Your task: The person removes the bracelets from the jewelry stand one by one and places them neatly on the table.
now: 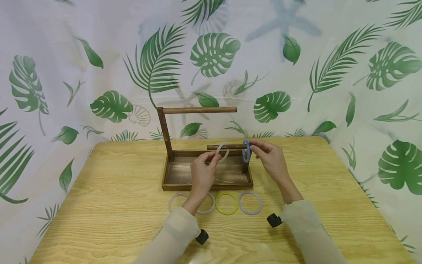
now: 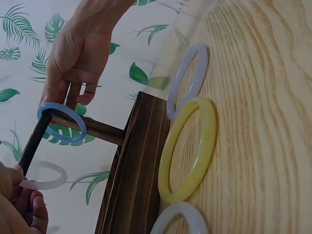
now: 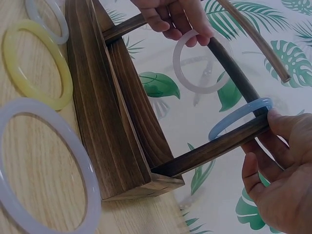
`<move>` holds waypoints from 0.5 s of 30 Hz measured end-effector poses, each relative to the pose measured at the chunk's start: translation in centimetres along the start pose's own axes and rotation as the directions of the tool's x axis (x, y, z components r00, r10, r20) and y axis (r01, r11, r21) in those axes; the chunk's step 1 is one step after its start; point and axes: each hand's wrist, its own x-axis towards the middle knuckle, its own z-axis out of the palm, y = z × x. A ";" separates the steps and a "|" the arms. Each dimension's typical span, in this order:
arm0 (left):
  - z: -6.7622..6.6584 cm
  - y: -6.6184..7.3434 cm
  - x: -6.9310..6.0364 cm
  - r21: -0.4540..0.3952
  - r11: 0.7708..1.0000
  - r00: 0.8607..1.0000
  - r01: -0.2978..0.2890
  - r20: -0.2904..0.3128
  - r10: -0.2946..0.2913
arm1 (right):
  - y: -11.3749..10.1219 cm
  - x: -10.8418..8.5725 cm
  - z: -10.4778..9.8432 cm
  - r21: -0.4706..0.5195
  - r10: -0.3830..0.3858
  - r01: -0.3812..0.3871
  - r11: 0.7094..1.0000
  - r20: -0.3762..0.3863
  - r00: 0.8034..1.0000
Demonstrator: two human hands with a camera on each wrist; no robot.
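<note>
White, translucent ring (image 3: 204, 90) between pinched left fingers (image 3: 196, 20), glossy blue ring (image 3: 234, 113) on wooden bar (image 3: 234, 69) beside right fingers (image 3: 252, 176), hold unclear.

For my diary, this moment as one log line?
Left hand: pinches translucent white ring | right hand: at blue ring around lower brown wooden bar | yellow ring: on wood-grained table

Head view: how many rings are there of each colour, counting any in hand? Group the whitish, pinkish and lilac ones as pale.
Blue ring: 1, around the lower bar
Yellow ring: 1, on the table
Pale rings: 4, made up of the held ring in the left hand and three on the table
Total: 6
</note>
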 end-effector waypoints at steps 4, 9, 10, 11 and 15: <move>-0.2 -0.1 0.0 0.008 1.000 1.000 0.011 -0.001 -0.011 | 0.0 0.0 0.0 -0.001 0.003 -0.003 1.000 0.000 1.000; -0.4 -0.2 0.0 0.006 1.000 1.000 0.011 0.002 -0.011 | -0.1 0.0 0.0 -0.006 0.000 0.000 1.000 -0.004 1.000; -0.4 -0.2 0.0 0.005 1.000 1.000 0.009 0.002 -0.009 | -0.1 0.0 0.0 -0.007 -0.001 0.001 1.000 -0.005 1.000; -0.4 -0.2 0.0 0.005 1.000 1.000 0.005 0.001 -0.005 | -0.1 0.0 0.1 -0.008 -0.002 0.002 1.000 -0.005 1.000; -0.5 -0.2 0.0 0.006 1.000 1.000 -0.009 0.001 0.009 | -0.1 0.0 0.0 -0.009 -0.002 0.002 1.000 -0.007 1.000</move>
